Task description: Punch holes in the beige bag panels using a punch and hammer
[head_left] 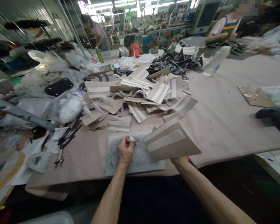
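Note:
My left hand (pixel 125 151) is closed around a small whitish cylinder (pixel 130 139), whose rounded end points up and away from me. It is over a grey board (pixel 112 165) strewn with dark specks and scraps. My right hand (pixel 179 160) grips a beige panel (pixel 189 143) by its near edge; most of the fingers are hidden behind it. Paler strips run across the tilted panel, which covers the right side of the board. Beyond both hands lies a loose heap of similar beige panels (pixel 140 116) with pale strips.
Black tools (pixel 60 152) and clear plastic bags (pixel 67 109) crowd the left side. Dark strap-like parts (pixel 175 60) are piled at the back. A clear bottle (pixel 216 62) stands at the far right, with a brown piece (pixel 256 97) nearer. Several people are across the table.

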Demonstrator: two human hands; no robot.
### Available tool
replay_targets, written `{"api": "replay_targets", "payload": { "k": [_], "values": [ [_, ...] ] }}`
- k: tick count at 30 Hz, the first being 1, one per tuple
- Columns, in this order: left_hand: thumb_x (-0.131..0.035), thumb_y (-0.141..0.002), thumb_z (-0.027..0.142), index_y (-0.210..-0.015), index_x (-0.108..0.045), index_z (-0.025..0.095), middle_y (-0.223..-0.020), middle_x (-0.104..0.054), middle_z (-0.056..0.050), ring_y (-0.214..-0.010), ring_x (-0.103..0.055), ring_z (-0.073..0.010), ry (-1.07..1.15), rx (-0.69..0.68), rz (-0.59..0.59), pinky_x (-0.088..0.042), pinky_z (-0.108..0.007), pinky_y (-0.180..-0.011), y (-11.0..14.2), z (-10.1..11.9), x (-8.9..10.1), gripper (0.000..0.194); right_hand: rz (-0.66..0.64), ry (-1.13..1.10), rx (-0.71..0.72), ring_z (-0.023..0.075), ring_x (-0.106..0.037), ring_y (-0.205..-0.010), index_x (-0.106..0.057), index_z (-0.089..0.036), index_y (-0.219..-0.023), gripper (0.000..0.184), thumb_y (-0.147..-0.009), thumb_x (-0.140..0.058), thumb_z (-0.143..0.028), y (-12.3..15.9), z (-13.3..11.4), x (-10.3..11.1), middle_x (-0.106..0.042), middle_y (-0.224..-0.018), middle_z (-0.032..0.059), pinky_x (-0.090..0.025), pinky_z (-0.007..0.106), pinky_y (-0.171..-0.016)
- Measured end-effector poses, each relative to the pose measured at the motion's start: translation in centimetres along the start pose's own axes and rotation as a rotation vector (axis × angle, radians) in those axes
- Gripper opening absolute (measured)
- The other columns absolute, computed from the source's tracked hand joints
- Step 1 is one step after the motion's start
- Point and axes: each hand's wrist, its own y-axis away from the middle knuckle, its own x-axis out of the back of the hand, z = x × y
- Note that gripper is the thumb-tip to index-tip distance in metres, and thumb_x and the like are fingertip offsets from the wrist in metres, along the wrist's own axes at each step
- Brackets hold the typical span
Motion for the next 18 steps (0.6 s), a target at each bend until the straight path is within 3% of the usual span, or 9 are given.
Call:
{"api": "replay_targets", "payload": {
  "k": [4,7,9,14,18],
  "values": [
    [-0.076,-0.075,0.037,-0.103,-0.064,0.015,-0.091,-0.076,-0.008,-0.083,-0.074,-0.021,0.037,0.007,0.049,-0.057,-0.032,-0.082,0.1,-0.1,0.1,0.038,0.262,0.252,0.009,0.0216,-0.059,-0.07,-0.059,-0.02,-0.094,0.023,-0.083,-0.048,-0.036,-0.8,-2.6,2.8,-0.066,-0.076,0.006,-0.04,0.03,-0.063],
    [-0.077,-0.074,0.039,-0.101,-0.065,0.014,-0.091,-0.077,-0.009,-0.083,-0.074,-0.021,0.035,0.008,0.078,-0.058,-0.031,-0.079,0.1,0.0,0.1,0.039,0.164,0.511,-0.006,0.0201,-0.057,-0.064,-0.06,-0.02,-0.092,0.018,-0.08,-0.053,-0.032,-0.7,-3.8,3.2,-0.063,-0.071,0.0047,-0.034,0.029,-0.06],
    [-0.076,-0.075,0.039,-0.103,-0.064,0.014,-0.092,-0.077,-0.009,-0.083,-0.074,-0.0211,0.042,0.017,0.101,-0.058,-0.031,-0.078,0.1,0.1,0.2,0.04,0.063,0.526,-0.027,0.019,-0.057,-0.063,-0.059,-0.02,-0.09,0.019,-0.081,-0.056,-0.036,-0.3,-3.4,2.7,-0.062,-0.07,0.0036,-0.033,0.028,-0.058],
    [-0.076,-0.076,0.039,-0.108,-0.062,0.013,-0.096,-0.076,-0.011,-0.086,-0.074,-0.022,0.035,0.004,0.131,-0.058,-0.033,-0.082,0.1,-0.3,0.3,0.044,-0.123,0.175,-0.114,0.0137,-0.052,-0.056,-0.055,-0.021,-0.075,0.033,-0.077,-0.064,-0.052,0.9,-0.5,0.2,-0.056,-0.063,-0.0013,-0.034,0.024,-0.051],
    [-0.077,-0.076,0.04,-0.11,-0.061,0.013,-0.094,-0.076,-0.01,-0.085,-0.075,-0.0216,0.052,0.002,0.139,-0.057,-0.034,-0.085,0.0,-0.7,0.2,0.047,-0.058,-0.459,-0.325,0.0064,-0.033,-0.037,-0.052,-0.022,-0.075,0.04,-0.077,-0.06,-0.061,0.9,-0.1,-0.6,-0.053,-0.06,-0.0049,-0.027,0.022,-0.037]
  ]
}}
